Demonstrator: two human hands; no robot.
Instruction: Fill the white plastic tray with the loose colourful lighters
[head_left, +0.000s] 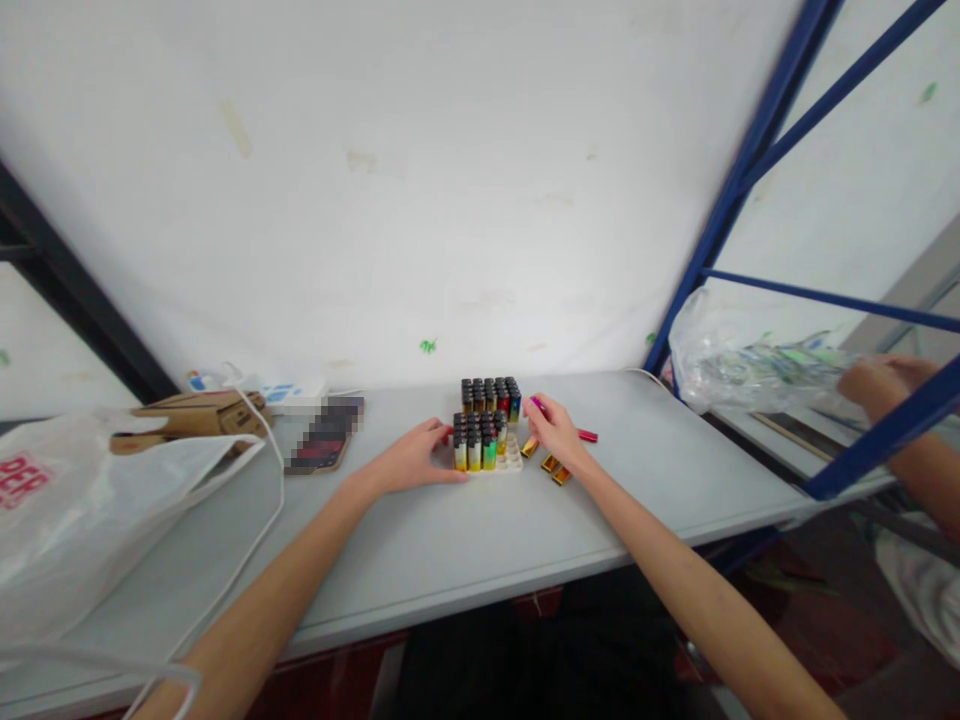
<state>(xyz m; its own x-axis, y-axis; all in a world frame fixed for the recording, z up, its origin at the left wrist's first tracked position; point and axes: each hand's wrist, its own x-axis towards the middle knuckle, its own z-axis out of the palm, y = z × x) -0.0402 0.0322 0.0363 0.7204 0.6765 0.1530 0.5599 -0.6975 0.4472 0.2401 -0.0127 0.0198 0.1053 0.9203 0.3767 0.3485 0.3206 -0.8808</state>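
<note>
Upright lighters with black tops (474,440) fill the left part of a white tray with round holes (512,463); holes show on its right side. My left hand (412,458) holds this tray at its left end, thumb along the front corner and fingers behind. Between the fingertips of my right hand (555,430) is a purple lighter (537,404), just right of the tray. Several gold-coloured lighters (555,467) lie on the table below and beside that hand, and a red lighter (588,436) lies to its right. A second block of standing lighters (490,393) is behind the tray.
On the left are a phone (327,440), a cardboard box (217,420), a white plastic bag (97,510) and a white cable (279,500). A blue metal frame (720,230) rises at right. Beyond it, another person's hands (877,380) hold a clear plastic bag (757,365).
</note>
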